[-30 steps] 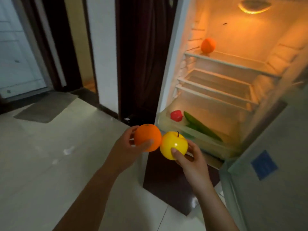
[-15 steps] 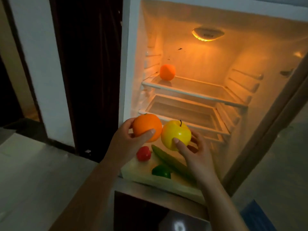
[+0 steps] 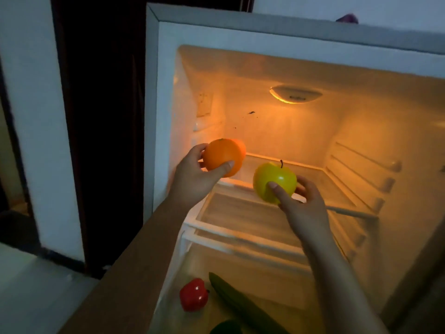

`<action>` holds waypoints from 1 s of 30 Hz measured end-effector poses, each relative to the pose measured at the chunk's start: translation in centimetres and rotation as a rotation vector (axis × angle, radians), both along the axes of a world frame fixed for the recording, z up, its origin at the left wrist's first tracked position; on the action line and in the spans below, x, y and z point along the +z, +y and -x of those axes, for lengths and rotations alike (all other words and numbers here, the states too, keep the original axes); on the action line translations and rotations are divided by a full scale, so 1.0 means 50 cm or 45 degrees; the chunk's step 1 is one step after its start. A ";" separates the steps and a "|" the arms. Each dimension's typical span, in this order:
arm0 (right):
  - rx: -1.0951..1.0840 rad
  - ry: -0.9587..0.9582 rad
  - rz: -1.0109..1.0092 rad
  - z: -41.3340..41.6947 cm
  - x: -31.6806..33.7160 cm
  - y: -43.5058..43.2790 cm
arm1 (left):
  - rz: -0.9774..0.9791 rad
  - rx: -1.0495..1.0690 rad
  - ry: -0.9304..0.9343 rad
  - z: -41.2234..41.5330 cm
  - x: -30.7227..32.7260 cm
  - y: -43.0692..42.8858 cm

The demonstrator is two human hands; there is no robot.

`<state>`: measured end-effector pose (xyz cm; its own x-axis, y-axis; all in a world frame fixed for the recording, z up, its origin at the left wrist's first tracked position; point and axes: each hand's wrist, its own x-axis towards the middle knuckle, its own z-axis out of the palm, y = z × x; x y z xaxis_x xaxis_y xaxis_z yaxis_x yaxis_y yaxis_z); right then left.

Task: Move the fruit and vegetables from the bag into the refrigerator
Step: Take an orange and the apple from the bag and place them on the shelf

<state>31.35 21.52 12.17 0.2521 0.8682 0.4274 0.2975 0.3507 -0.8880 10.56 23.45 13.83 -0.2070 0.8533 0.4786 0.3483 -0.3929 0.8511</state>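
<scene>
Two fruits held at the open refrigerator (image 3: 154,116)

The left hand (image 3: 192,179) grips an orange (image 3: 222,156); the right hand (image 3: 304,208) grips a yellow apple (image 3: 274,182) over the top shelf (image 3: 337,189). Near, a red pepper (image 3: 193,295) and cucumber (image 3: 243,307) lie in the drawer.

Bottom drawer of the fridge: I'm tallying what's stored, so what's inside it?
A red pepper-like item, a long green cucumber and a dark green piece; the arms and frame edge hide the rest.
</scene>
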 end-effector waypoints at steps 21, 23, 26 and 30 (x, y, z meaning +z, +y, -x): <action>-0.116 -0.209 -0.071 -0.005 0.002 0.154 | 0.091 0.063 0.471 0.004 -0.019 0.184; -0.065 -0.138 -0.123 -0.005 0.004 0.130 | 0.018 0.070 0.504 0.008 -0.019 0.162; 0.056 0.036 -0.175 -0.003 -0.013 0.072 | -0.172 0.075 0.585 0.017 -0.042 0.110; 0.103 0.148 -0.114 0.003 -0.070 0.001 | -0.316 -0.039 0.665 0.025 -0.104 0.044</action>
<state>31.19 21.58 8.65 0.2354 0.8475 0.4758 0.1624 0.4484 -0.8790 9.31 25.64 8.65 0.1332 0.7045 0.6971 0.6828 -0.5751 0.4507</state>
